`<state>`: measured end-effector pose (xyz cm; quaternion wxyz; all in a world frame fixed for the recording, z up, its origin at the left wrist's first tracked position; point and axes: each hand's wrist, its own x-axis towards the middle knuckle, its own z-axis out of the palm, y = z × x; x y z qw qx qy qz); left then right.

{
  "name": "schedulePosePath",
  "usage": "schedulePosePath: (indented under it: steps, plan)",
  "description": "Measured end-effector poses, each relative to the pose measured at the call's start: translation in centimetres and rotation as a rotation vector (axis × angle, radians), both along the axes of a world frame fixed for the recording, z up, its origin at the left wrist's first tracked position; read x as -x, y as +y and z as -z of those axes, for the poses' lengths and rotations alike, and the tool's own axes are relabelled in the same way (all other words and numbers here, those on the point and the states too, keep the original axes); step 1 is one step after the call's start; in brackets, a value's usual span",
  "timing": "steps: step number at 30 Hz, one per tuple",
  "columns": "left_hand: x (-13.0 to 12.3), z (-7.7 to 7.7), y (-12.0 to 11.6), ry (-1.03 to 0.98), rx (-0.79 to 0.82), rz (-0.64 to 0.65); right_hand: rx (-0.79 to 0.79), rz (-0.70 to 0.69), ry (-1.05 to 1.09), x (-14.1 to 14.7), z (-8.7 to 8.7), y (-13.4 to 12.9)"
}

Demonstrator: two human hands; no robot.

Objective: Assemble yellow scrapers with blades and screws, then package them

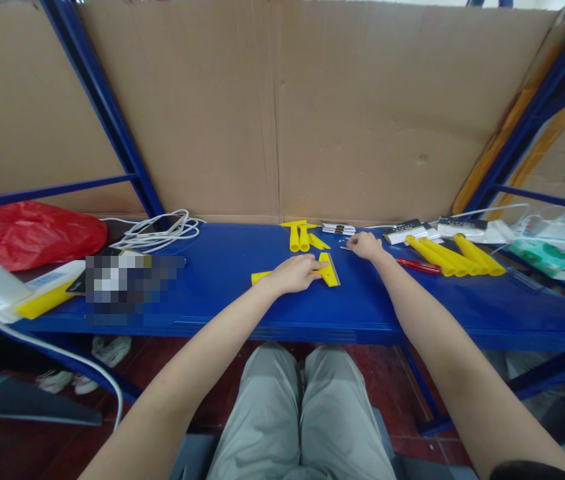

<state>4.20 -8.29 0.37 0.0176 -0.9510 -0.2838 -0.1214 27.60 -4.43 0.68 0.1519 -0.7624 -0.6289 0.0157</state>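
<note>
Both arms outstretched, left hand around a yellow scraper, right hand curled, hold unclear.

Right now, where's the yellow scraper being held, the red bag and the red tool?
Yellow scraper (329, 273): head view, on its wide end.
Red bag (37, 233): head view, on its crumpled side.
Red tool (421, 267): head view, on its handle.

Surface: plain blue. Scraper: yellow, blade edge silvery grey. Tubes at right: yellow. Slim tool: red. Bag: bright red. Cardboard: plain tan. Trousers: pale grey-green. Floor tiles: dark red.
</note>
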Motion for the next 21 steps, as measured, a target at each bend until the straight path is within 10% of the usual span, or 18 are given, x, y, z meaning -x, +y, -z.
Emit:
schedulePosePath:
  steps: [8,21]
  plan:
    - [0.0,-0.1,-0.2,0.002,-0.001,-0.005,-0.055,-0.052,0.408,-1.3,0.3,0.4]
    - [0.0,-0.3,-0.6,0.009,-0.005,-0.024,0.037,0.016,0.351,-0.5,-0.3,0.8]
